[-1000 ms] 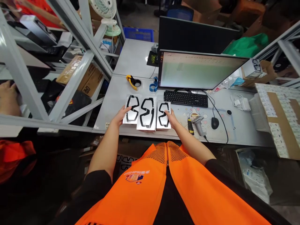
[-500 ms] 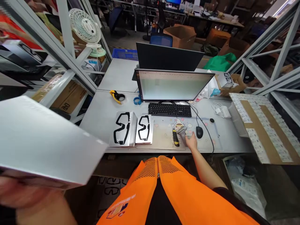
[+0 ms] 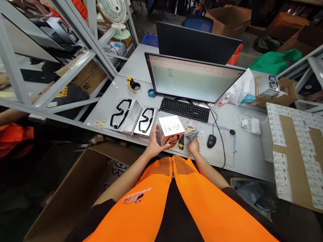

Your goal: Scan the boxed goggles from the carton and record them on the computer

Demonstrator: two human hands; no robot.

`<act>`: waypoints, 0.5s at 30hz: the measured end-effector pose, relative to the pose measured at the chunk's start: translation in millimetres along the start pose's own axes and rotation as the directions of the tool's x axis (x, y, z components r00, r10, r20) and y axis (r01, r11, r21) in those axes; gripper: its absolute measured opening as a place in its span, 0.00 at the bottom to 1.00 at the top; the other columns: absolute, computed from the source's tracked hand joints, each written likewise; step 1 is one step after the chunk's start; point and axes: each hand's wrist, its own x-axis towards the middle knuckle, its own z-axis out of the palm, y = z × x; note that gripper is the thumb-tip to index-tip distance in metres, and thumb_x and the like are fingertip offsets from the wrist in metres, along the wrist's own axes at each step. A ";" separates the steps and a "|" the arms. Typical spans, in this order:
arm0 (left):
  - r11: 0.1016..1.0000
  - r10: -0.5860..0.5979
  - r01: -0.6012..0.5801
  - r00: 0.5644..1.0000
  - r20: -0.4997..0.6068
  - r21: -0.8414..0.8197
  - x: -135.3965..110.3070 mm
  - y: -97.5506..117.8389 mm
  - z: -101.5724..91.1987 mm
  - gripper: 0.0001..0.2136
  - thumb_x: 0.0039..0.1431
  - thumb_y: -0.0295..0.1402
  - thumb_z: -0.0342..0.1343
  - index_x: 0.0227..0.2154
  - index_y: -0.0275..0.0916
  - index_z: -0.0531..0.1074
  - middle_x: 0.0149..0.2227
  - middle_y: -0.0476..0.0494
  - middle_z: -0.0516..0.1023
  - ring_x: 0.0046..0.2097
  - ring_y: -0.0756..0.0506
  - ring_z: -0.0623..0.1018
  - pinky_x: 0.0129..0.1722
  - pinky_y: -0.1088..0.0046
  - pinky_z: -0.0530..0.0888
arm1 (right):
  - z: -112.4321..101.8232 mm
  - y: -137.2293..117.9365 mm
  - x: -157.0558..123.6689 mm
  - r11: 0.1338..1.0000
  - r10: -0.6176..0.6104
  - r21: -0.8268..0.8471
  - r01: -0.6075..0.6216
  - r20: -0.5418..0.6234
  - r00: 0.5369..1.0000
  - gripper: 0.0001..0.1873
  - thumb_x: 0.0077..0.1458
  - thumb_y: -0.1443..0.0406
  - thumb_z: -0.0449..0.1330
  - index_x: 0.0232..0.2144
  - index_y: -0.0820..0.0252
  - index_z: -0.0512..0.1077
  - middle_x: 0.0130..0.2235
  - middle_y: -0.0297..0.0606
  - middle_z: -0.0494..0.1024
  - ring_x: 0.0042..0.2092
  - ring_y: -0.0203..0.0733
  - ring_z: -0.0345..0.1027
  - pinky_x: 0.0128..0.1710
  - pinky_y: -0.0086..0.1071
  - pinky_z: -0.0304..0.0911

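- While the left hand (image 3: 153, 145) holds a white box (image 3: 169, 130) tilted just above the front edge of the counter (image 3: 242, 151), its grip is closed on the box's near side, with the thumb on the left face.
- In the same head view, the right hand (image 3: 194, 147) sits just right of the box. Its grip is curled shut on a grey scanner (image 3: 192, 136) low over the counter.
- A black-and-yellow tool (image 3: 181, 144) lies between the box and the right hand.
- Two flat boxes (image 3: 135, 118) printed with glasses lie touching each other to the left. A keyboard (image 3: 185, 109) and a mouse (image 3: 211, 141) lie beyond.
- The box is held by one side only, so it could slip or twist out and drop past the edge towards the open carton (image 3: 75, 188) below.
- The scanner's cable could drag the mouse, and a swing of the box could knock the tool.
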 end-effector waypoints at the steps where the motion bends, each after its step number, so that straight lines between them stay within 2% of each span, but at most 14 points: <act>1: 0.998 0.007 -0.008 1.000 0.009 0.059 -3.9 -2.8 -0.2 0.63 0.57 0.60 0.75 0.83 0.48 0.40 0.82 0.22 0.46 0.82 0.24 0.56 0.77 0.40 0.63 | -4.4 -1.4 0.2 1.000 0.007 0.017 -0.007 0.011 1.000 0.52 0.63 0.66 0.61 0.82 0.72 0.44 0.69 0.66 0.73 0.69 0.64 0.71 0.67 0.49 0.68; 3: 0.990 0.029 -0.032 0.999 0.029 0.139 -10.0 -6.8 1.0 0.62 0.58 0.58 0.75 0.83 0.47 0.41 0.81 0.21 0.48 0.82 0.24 0.55 0.78 0.41 0.61 | -18.4 -2.8 -0.7 0.998 0.008 0.058 -0.011 0.041 0.999 0.44 0.63 0.64 0.61 0.78 0.70 0.57 0.63 0.63 0.79 0.64 0.62 0.76 0.63 0.46 0.71; 5: 0.968 0.073 -0.081 0.997 0.039 0.236 -13.5 -10.2 4.2 0.61 0.60 0.57 0.74 0.83 0.45 0.41 0.79 0.20 0.53 0.81 0.23 0.58 0.78 0.40 0.62 | -42.7 -0.1 -3.8 0.994 -0.022 0.108 0.010 0.107 0.994 0.32 0.65 0.59 0.61 0.67 0.67 0.71 0.52 0.56 0.85 0.55 0.58 0.81 0.53 0.42 0.76; 6: 0.953 0.098 -0.109 0.994 0.050 0.284 -14.5 -12.1 5.7 0.60 0.60 0.56 0.75 0.83 0.45 0.42 0.78 0.20 0.56 0.80 0.23 0.59 0.78 0.39 0.61 | -59.4 3.3 -6.1 0.990 -0.046 0.136 0.026 0.152 0.987 0.27 0.65 0.56 0.61 0.61 0.65 0.75 0.45 0.51 0.86 0.48 0.55 0.82 0.47 0.40 0.76; 8: 0.917 0.141 -0.167 0.985 0.095 0.363 -15.9 -16.6 7.5 0.59 0.59 0.54 0.75 0.83 0.44 0.44 0.76 0.21 0.61 0.78 0.23 0.62 0.78 0.37 0.59 | -101.2 13.0 -12.0 0.980 -0.114 0.188 0.066 0.260 0.959 0.24 0.62 0.51 0.64 0.50 0.64 0.78 0.32 0.42 0.82 0.35 0.48 0.78 0.35 0.36 0.74; 10: 0.886 0.166 -0.215 0.974 0.153 0.411 -17.4 -21.6 7.5 0.57 0.60 0.51 0.75 0.82 0.44 0.48 0.74 0.23 0.64 0.77 0.23 0.64 0.79 0.34 0.55 | -149.0 22.5 -20.0 0.959 -0.226 0.247 0.136 0.382 0.896 0.24 0.56 0.47 0.70 0.41 0.63 0.79 0.25 0.35 0.75 0.27 0.41 0.70 0.28 0.32 0.68; 12: 0.871 0.165 -0.238 0.966 0.201 0.431 -19.2 -25.9 6.9 0.54 0.60 0.50 0.74 0.82 0.44 0.51 0.73 0.24 0.66 0.76 0.23 0.65 0.80 0.33 0.52 | -193.6 26.9 -30.2 0.930 -0.341 0.295 0.218 0.476 0.811 0.26 0.52 0.46 0.74 0.40 0.63 0.81 0.20 0.30 0.70 0.22 0.36 0.62 0.24 0.29 0.61; 15: 0.866 0.145 -0.242 0.959 0.244 0.437 -21.7 -28.1 6.3 0.52 0.62 0.52 0.73 0.81 0.44 0.54 0.72 0.25 0.67 0.75 0.23 0.66 0.79 0.32 0.52 | -236.2 19.4 -46.9 0.948 -0.314 0.234 0.216 0.569 0.760 0.35 0.50 0.47 0.77 0.54 0.61 0.82 0.17 0.22 0.61 0.17 0.32 0.51 0.18 0.27 0.47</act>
